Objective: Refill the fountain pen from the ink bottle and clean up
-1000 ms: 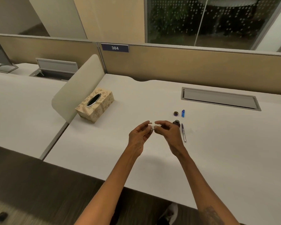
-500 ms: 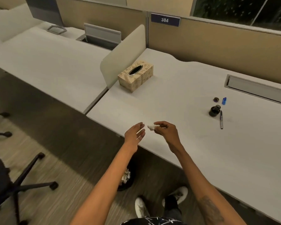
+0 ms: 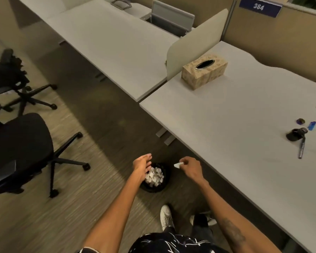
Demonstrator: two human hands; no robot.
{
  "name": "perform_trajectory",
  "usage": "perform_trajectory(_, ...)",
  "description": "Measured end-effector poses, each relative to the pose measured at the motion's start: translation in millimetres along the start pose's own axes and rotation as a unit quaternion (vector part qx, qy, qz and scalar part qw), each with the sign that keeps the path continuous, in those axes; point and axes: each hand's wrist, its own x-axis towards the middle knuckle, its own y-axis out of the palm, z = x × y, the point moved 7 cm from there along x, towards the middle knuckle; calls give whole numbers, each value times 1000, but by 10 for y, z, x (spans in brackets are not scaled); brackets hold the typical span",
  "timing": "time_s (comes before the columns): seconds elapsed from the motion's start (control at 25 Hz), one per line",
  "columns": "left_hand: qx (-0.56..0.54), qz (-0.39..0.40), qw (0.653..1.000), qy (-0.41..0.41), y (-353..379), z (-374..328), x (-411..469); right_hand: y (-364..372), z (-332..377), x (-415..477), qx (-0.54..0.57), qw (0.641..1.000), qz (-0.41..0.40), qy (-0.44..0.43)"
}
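Note:
My right hand (image 3: 191,168) pinches a small wad of white tissue (image 3: 178,164) in the air, just right of a black waste bin (image 3: 165,181) on the floor that holds several crumpled tissues. Over the bin's left side hangs my left hand (image 3: 141,166), fingers straight and holding nothing. Far right on the white desk (image 3: 226,128) stands the dark ink bottle (image 3: 295,134) with the pen (image 3: 301,148) lying beside it. Behind the bottle sit its cap (image 3: 300,121) and a small blue piece (image 3: 311,125).
A patterned tissue box (image 3: 204,73) sits at the desk's back left by a beige divider (image 3: 195,42). Black office chairs (image 3: 20,148) stand on the floor at left. My white shoes (image 3: 166,217) are below the bin. A second desk (image 3: 113,39) stretches away at upper left.
My view swung down and left from the desk to the floor. Both hands moved off the desk edge to above the waste bin, the right one still pinching the tissue; the left let go.

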Motion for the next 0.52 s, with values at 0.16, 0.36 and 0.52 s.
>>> perform_trajectory(0.16, 17, -17, 1000, -13, -311, 105, 25, 312, 36, 0, -32, 998, 35, 33)
perform_trajectory(0.36, 3, -32, 999, -24, -515, 152, 41, 668, 410, 72, -88, 994, 63, 16)
perform_trajectory(0.52, 2, -49, 998, -26, -628, 172, 89, 838, 811, 149, -104, 989, 105, -24)
